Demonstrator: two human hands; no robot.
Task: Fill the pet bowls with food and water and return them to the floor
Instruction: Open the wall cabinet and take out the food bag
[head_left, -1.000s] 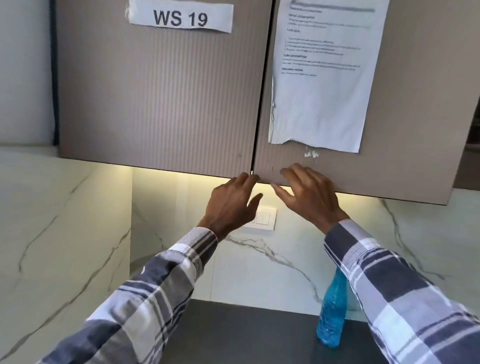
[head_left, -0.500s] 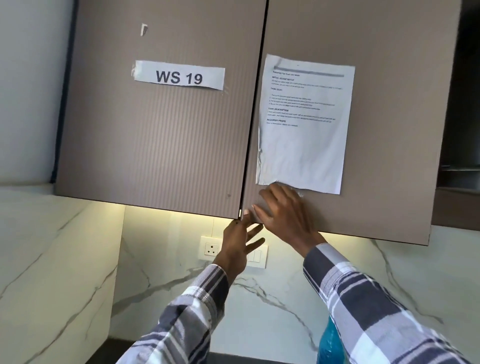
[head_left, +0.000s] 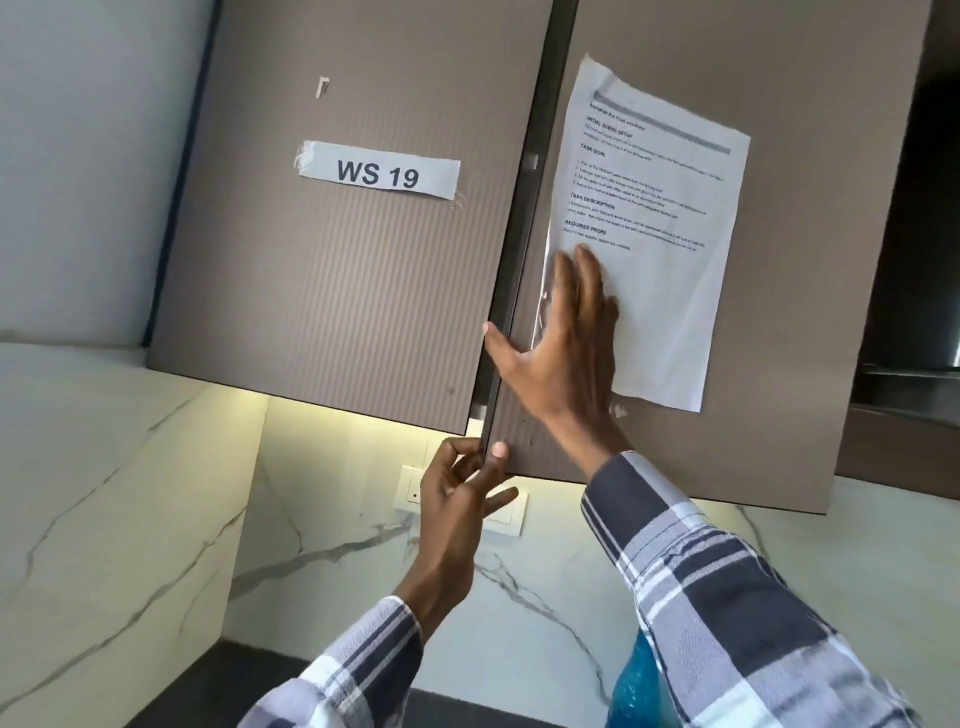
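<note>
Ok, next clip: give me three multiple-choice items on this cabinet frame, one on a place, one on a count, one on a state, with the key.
1. Where is the left hand?
A. at the bottom corner of the right door
B. flat on the WS 19 label
C. on the blue bottle

2. How many sheets or labels are taped to the two doors?
A. none
B. two
C. five

3. What state is the right door in?
A. shut flush
B. removed
C. pulled slightly ajar

Key: 1 A, its fingers pinch that door's lower edge. 2 B, the WS 19 label on the left door and one printed sheet under the right hand. 3 C, a dark gap shows between the doors.
</note>
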